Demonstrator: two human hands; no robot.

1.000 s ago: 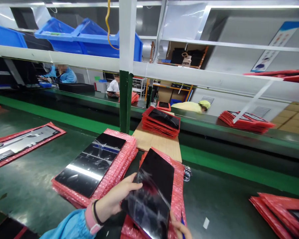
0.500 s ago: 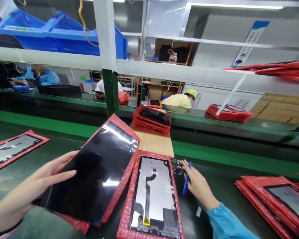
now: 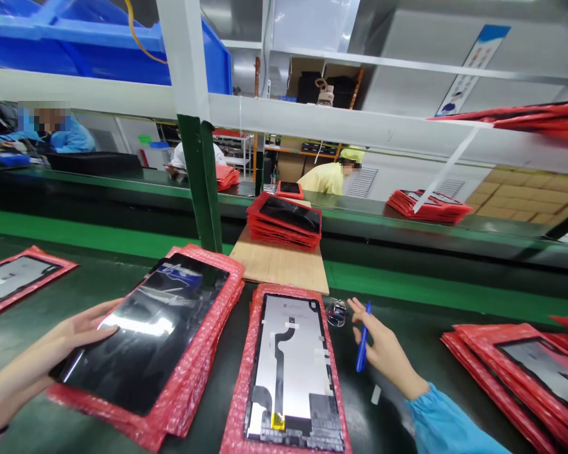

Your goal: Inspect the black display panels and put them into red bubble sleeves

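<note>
My left hand [image 3: 82, 334] grips the left edge of a black tablet screen [image 3: 149, 334], thumb on top of the glass. The screen lies glossy side up over a stack of red bubble-wrap bags [image 3: 203, 353]. In front of me, a second screen panel [image 3: 296, 372] rests back side up on red bubble wrap, showing its silver plate, black ribbon cable and yellow tape. My right hand [image 3: 383, 353] is closed around a blue pen [image 3: 363, 340], just right of that panel. By its fingertips sits a small shiny round object [image 3: 336, 313] of unclear kind.
A wooden board [image 3: 284, 265] carries a stack of red-wrapped screens [image 3: 284, 221]. More wrapped panels [image 3: 525, 372] lie at right, another panel [image 3: 21, 280] at far left. A green post [image 3: 199, 183] rises behind. Blue bins [image 3: 99, 47] sit overhead. Co-workers are beyond the bench.
The black screen in my left hand has come down from a tilted, raised position onto the red bubble-wrap stack. My right hand has shifted slightly right with the pen. The camera view moved a little.
</note>
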